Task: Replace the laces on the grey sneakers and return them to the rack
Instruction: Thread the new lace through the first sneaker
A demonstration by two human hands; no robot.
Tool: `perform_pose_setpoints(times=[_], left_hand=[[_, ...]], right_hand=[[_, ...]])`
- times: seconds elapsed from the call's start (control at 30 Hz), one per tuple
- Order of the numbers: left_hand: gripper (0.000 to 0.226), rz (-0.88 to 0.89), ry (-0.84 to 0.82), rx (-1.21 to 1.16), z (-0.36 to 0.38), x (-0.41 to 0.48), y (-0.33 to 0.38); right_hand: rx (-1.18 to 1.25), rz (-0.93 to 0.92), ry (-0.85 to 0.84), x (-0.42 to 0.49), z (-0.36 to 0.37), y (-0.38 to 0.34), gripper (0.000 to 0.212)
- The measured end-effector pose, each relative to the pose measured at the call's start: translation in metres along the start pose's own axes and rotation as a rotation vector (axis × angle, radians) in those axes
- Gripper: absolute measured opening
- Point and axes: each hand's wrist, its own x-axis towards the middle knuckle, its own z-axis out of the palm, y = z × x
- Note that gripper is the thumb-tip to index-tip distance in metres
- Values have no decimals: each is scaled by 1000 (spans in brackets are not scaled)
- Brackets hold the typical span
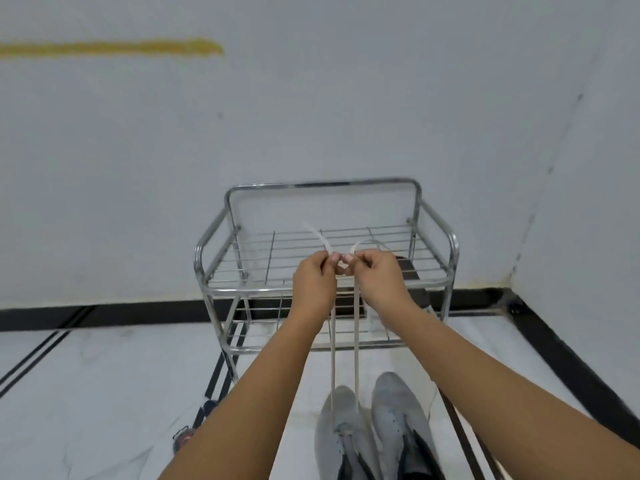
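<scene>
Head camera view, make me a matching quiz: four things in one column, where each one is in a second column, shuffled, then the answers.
Things
1. white lace
2. grey sneakers
3. metal rack
4. yellow streak

Places
A. on the wall, upper left
B. side by side on the floor
C. standing at the foot of the wall
D. pinched by the left hand and the right hand

Pairs: 1-D, 2-B, 3-C, 4-A
</scene>
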Motion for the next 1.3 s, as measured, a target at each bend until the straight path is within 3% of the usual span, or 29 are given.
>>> perform_pose_setpoints(times=[0.33,0.57,0.73,1.1,1.3], left_hand=[[20,103,125,-140,2,12,48],[11,18,147,-319,1,11,55],[7,31,196,-385,-1,12,62],[8,34,135,-498,-5,12,68],[12,29,133,-574,-4,12,68]], right_hand=[[207,-86,54,2,-20,-48,13],[212,-92,40,0,-21,-56,5],[197,-129,46,3,-22,-59,6],[343,-174,111,9,-17,-61,18],[466,-105,88,9,-15,-64,10]])
